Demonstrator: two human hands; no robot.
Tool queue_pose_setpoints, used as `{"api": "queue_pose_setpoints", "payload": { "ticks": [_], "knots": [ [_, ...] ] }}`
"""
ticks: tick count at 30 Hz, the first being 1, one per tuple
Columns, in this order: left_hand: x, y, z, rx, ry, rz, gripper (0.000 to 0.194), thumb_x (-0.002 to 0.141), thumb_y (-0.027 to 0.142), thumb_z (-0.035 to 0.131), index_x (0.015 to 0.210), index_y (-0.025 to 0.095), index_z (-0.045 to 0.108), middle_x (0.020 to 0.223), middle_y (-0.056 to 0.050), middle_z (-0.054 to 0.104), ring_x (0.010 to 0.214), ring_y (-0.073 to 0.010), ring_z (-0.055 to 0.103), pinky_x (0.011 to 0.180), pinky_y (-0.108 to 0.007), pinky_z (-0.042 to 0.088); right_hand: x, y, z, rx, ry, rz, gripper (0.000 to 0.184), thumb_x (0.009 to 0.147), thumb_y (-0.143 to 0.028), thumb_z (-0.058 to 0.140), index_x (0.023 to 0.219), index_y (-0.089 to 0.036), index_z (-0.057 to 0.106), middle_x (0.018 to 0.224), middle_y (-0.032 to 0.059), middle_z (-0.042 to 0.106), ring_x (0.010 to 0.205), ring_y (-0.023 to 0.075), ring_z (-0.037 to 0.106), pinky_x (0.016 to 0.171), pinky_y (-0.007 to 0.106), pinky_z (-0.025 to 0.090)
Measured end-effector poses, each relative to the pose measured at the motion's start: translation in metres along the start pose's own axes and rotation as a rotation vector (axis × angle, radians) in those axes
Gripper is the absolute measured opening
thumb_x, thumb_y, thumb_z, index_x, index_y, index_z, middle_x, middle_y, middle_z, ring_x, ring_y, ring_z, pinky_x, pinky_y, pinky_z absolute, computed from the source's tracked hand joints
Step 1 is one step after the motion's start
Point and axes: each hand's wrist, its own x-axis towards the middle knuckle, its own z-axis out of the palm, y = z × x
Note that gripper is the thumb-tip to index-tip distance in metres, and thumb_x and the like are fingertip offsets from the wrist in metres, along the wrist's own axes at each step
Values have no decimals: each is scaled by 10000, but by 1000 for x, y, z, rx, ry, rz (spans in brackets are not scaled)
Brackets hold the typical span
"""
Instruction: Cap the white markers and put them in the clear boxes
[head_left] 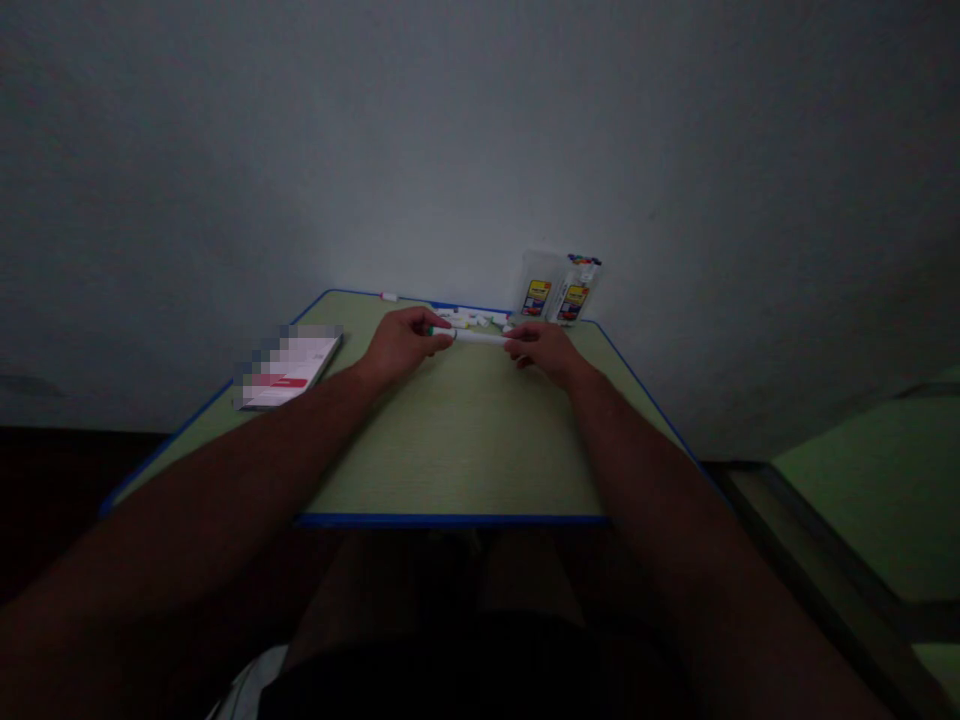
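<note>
Where both hands [475, 345] meet, smooth white cylindrical marker [481, 338], green-tipped

Pixel blocks hid much of the flat, white, red-banded rectangular item [304, 365] at nine o'clock from us. Toward one o'clock, the print on two clear plastic pouches [540, 268] [586, 280] was too small to read. At twelve o'clock, the heap of small white pieces [472, 317] was too blurred to count. Our left hand [397, 345] and right hand [553, 350] covered parts of the slim white, green-ended pen [482, 338]. The picture's edge cut our bare forearms [255, 465] at eight and four o'clock.
</note>
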Motion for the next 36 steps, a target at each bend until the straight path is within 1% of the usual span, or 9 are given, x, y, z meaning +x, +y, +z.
{"api": "queue_pose_setpoints", "payload": {
  "ticks": [8, 14, 18, 25, 29, 34, 36],
  "knots": [
    [-1, -1, 0, -23, -29, -36, 143, 668, 183, 781, 791, 144, 720, 557, 8, 633, 496, -115, 536, 520, -247, 395, -4, -4, -1, 150, -46, -4, 195, 657, -220, 826, 782, -150, 693, 651, 18, 689, 530, 111, 609, 505, 236, 532],
    [-1, -4, -1, -63, -50, -37, 126, 674, 166, 773, 783, 146, 713, 577, -5, 654, 513, -118, 555, 548, -252, 421, -5, -8, 0, 130, -52, 3, 210, 647, -237, 846, 746, -152, 682, 647, 27, 693, 531, 110, 604, 519, 241, 535],
    [0, -6, -1, -44, -44, -36, 127, 675, 182, 780, 772, 149, 706, 582, -2, 647, 530, -123, 562, 565, -256, 424, -5, -8, 0, 125, -48, 0, 190, 653, -229, 836, 739, -149, 685, 642, 27, 694, 528, 109, 602, 520, 241, 534],
    [-4, 2, 0, -45, -44, -37, 113, 683, 195, 760, 759, 167, 682, 584, 16, 628, 546, -121, 546, 580, -254, 410, -3, -5, -1, 139, -58, -2, 179, 661, -225, 828, 742, -156, 684, 648, 26, 696, 527, 108, 602, 503, 231, 526],
    [-7, 7, 1, -49, -44, 4, 126, 679, 215, 762, 771, 165, 691, 602, 16, 611, 561, -118, 520, 575, -257, 382, -3, -3, -2, 148, -61, 30, 182, 667, -206, 827, 774, -157, 690, 648, 17, 692, 528, 105, 599, 503, 227, 527],
    [-11, 13, 7, -10, 0, 104, 155, 668, 266, 782, 776, 174, 720, 555, 53, 501, 531, -102, 410, 533, -256, 299, -3, 0, -1, 130, -94, 83, 142, 709, -183, 806, 798, -168, 698, 722, 30, 721, 564, 113, 624, 487, 215, 525],
    [-14, 17, 10, -10, 1, 136, 164, 672, 283, 785, 780, 176, 722, 552, 58, 482, 528, -97, 384, 530, -255, 284, -4, 1, 0, 114, -118, 100, 120, 730, -171, 792, 813, -167, 705, 755, 35, 730, 569, 113, 628, 479, 213, 525]
  ]
}}
